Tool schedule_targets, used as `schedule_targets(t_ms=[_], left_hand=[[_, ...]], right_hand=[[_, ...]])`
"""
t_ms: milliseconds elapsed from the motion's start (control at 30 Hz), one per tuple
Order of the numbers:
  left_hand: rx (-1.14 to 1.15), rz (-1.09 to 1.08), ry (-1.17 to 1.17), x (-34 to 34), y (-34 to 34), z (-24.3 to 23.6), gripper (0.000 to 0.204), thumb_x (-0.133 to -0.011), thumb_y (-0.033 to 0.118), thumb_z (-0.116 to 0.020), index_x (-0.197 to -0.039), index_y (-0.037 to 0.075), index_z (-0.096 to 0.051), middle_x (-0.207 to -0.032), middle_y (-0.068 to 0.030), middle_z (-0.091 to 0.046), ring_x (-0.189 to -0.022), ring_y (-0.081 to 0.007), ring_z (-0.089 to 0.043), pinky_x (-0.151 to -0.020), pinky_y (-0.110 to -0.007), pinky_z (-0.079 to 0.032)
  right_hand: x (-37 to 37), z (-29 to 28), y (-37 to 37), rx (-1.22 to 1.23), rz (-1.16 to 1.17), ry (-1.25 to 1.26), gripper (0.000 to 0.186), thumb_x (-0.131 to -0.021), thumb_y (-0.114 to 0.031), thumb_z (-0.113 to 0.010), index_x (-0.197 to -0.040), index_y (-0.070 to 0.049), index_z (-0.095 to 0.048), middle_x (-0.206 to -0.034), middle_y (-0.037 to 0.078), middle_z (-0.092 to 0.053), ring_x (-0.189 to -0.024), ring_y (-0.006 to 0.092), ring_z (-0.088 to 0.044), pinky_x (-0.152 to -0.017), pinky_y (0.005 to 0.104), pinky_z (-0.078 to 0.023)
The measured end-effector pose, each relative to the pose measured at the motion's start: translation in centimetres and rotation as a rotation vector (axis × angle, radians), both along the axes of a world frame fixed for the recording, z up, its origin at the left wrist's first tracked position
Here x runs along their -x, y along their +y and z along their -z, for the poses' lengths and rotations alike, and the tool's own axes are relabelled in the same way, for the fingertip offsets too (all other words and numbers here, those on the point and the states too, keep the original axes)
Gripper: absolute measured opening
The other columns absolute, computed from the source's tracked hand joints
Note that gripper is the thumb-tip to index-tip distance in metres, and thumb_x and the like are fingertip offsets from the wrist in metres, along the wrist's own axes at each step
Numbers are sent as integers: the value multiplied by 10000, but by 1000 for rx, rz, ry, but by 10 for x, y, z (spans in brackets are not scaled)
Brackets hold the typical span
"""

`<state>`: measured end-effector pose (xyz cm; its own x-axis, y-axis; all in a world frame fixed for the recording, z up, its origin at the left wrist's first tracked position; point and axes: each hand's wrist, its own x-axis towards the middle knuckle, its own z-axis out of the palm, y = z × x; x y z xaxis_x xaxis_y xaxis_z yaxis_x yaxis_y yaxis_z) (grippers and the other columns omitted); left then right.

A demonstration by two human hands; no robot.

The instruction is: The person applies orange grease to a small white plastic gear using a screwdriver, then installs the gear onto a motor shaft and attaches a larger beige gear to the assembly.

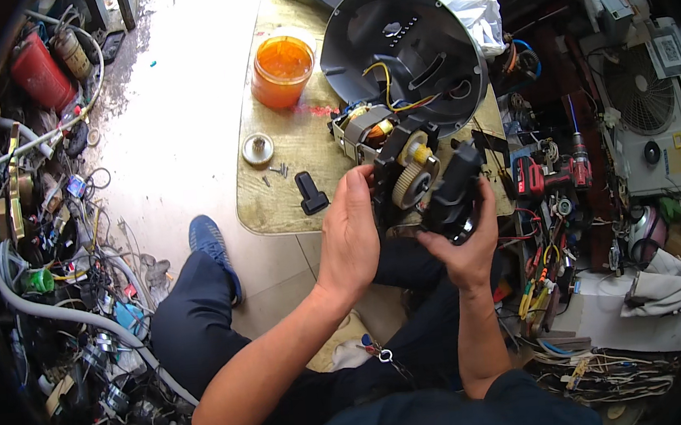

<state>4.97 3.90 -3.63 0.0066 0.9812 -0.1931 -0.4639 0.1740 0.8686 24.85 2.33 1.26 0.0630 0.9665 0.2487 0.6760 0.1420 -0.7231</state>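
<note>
My left hand [351, 236] grips the black gearbox housing [386, 172] near the table's front edge, its fingers mostly hidden behind it. A tan gear wheel [413, 187] shows in the housing's exposed side, and an electric motor [362, 135] with copper windings adjoins it. In my right hand [473, 241] is a black gearbox cover [454, 190], held tilted just right of the gears. Yellow and red wires run from the motor area into a large black plastic shell [406, 37] behind. Left of the gearbox lie a black T-shaped plastic piece [311, 193], several screws [279, 170] and a small pale gear [257, 149].
A jar of orange grease [283, 70] stands on the worn table [267, 204]. Beyond the shell sits a white plastic bag [468, 3]. To the right are a red cordless drill [529, 177] and pliers [535, 288]. Tangled cables and scrap [106, 314] cover the left side.
</note>
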Motion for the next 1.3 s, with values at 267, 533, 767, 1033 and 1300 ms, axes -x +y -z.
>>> schedule_targets(t_ms=[267,533,767,1033,1300], left_hand=[[62,-6,-44,1,0,-5,740,-1199,591,-303,-1469,-37,-583,-1346,-124,-657,-1202,-211,-616,-1087,-361,-473],[111,22,-21,6,1,-8,764,-1197,606,-294,-1451,-52,-588,-1323,-122,-666,-1178,-188,-612,-1081,-350,-472],[98,9,-64,2,2,-4,751,-1202,592,-295,-1451,-54,-586,-1308,-118,-670,-1163,-172,-613,-1067,-332,-477],[52,-12,-95,-1,4,1,766,-1201,593,-295,-1481,-65,-570,-1342,-140,-680,-1222,-196,-627,-1098,-333,-473],[58,22,-132,2,4,-2,795,-1197,613,-261,-1504,-53,-566,-1384,-138,-670,-1242,-208,-630,-1104,-357,-472]], right_hand=[[-71,52,-26,-33,-129,742,1095,-706,133,-857,-1670,-68,-378,-1538,148,-567,-1347,339,-629,-1050,446,-592],[-80,67,-25,-35,-351,723,1053,-797,76,-817,-1715,-110,-336,-1611,137,-525,-1431,368,-571,-1154,506,-523],[-37,45,-12,45,-194,498,1090,-661,25,-973,-1588,-23,-401,-1452,129,-607,-1294,285,-655,-1063,436,-602],[-4,36,-2,5,-155,325,1178,-633,-28,-1013,-1612,8,-359,-1486,131,-562,-1305,257,-630,-1101,405,-561],[20,34,7,-15,-13,96,1174,-644,-80,-1019,-1610,50,-365,-1495,170,-529,-1325,280,-609,-1133,417,-520]])
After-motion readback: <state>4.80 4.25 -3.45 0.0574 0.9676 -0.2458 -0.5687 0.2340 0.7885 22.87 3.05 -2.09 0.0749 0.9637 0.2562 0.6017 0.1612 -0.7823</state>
